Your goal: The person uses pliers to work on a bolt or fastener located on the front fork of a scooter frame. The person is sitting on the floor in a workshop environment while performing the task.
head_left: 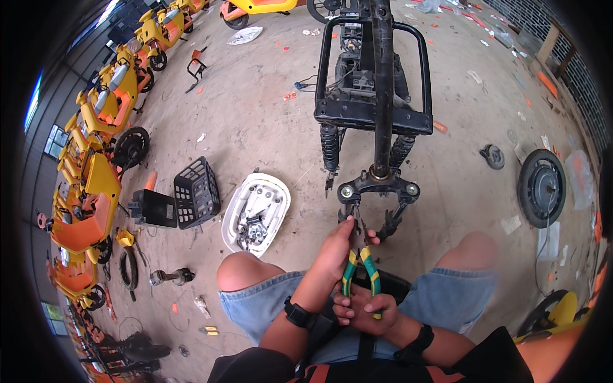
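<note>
My right hand [369, 311] is closed on the green and yellow handles of a pair of pliers [359, 258], which points away from me. My left hand [337, 246] curls around behind the pliers' jaws, with fingertips showing on both sides; what lies inside its grip is hidden. Just beyond the jaws is the black fork clamp [378, 185] of a stripped scooter frame, with a round bolt at each end. From the clamp a long black steering tube [383, 96] runs away from me. Whether the jaws grip a part of the fork, I cannot tell.
Left of my knees, a white tray [285, 210] holds loose metal parts beside a black basket [196, 193]. A hub-motor wheel [541, 189] lies at the right. Yellow scooters [102, 179] line the left side. Scraps litter the concrete floor.
</note>
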### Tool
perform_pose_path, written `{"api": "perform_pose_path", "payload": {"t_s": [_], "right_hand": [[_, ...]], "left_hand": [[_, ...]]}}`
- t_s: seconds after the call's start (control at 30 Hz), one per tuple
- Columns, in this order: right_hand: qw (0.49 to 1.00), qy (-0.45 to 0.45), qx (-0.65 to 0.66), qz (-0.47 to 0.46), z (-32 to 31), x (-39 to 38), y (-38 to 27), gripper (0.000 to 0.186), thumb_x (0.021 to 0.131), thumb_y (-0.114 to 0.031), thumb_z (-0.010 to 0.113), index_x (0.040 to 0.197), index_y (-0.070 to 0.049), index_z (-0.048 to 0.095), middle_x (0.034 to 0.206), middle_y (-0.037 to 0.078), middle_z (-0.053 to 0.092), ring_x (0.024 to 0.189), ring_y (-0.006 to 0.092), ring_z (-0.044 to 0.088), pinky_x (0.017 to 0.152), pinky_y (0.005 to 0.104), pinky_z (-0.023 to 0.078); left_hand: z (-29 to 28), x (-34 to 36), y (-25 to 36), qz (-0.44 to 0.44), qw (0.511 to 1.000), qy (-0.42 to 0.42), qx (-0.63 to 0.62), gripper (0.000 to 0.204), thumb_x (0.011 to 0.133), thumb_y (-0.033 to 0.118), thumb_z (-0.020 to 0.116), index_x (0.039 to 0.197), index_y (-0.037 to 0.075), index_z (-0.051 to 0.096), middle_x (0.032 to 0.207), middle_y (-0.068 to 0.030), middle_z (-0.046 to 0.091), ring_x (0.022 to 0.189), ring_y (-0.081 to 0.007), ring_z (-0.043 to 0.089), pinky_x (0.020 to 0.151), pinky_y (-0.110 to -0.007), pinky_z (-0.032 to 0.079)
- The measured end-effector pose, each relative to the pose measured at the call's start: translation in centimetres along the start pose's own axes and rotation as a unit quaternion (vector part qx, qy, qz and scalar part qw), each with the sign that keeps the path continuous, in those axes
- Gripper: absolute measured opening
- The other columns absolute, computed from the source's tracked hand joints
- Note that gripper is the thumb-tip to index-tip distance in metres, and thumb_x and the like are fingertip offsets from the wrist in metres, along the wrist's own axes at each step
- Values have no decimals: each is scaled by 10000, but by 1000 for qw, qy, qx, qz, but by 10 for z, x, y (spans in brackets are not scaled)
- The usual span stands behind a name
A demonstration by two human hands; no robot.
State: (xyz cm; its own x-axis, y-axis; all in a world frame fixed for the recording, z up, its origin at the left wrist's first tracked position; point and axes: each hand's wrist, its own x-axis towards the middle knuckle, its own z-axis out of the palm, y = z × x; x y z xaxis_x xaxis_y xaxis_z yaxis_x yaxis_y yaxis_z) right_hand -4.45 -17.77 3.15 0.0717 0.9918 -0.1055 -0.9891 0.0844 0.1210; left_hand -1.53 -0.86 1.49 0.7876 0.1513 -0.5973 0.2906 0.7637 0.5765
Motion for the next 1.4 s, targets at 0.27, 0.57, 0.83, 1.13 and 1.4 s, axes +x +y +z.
{"api": "perform_pose_path", "payload": {"t_s": [0.27,0.57,0.83,1.13,1.4], "right_hand": [[999,27,-21,10,1,-4,-4,799,635,-106,608,1401,-58,385,1097,73,497,972,214,509,943,388,413],[993,51,-96,-39,-10,1,4,903,615,-92,557,1478,-52,295,1377,149,471,1271,282,460,1127,425,286],[995,29,-89,-41,-9,2,2,833,675,-69,528,1476,-64,297,1354,133,484,1292,285,448,1138,428,267],[995,45,-81,-42,-10,1,4,813,667,-63,516,1457,-68,326,1338,135,486,1281,283,457,1133,430,280],[994,40,-81,-61,-15,2,7,833,667,-57,510,1474,-70,303,1316,131,496,1245,279,470,1134,418,267]], "left_hand": [[6,2,3,25,999,31,30,387,1064,272,333,1048,-69,514,959,-195,668,844,-260,664,809,-354,534],[4,3,10,29,995,32,86,366,1054,305,379,1036,-36,513,853,-159,677,730,-248,674,697,-340,547],[10,-1,13,35,996,44,76,372,1061,270,362,1018,-70,506,884,-190,672,757,-237,663,781,-332,544],[8,2,8,44,995,39,80,350,1058,265,377,1003,-55,507,875,-176,672,741,-220,653,745,-323,540],[10,4,5,58,988,59,129,374,1061,294,362,1001,-43,513,860,-157,670,706,-199,632,715,-313,528]]}}
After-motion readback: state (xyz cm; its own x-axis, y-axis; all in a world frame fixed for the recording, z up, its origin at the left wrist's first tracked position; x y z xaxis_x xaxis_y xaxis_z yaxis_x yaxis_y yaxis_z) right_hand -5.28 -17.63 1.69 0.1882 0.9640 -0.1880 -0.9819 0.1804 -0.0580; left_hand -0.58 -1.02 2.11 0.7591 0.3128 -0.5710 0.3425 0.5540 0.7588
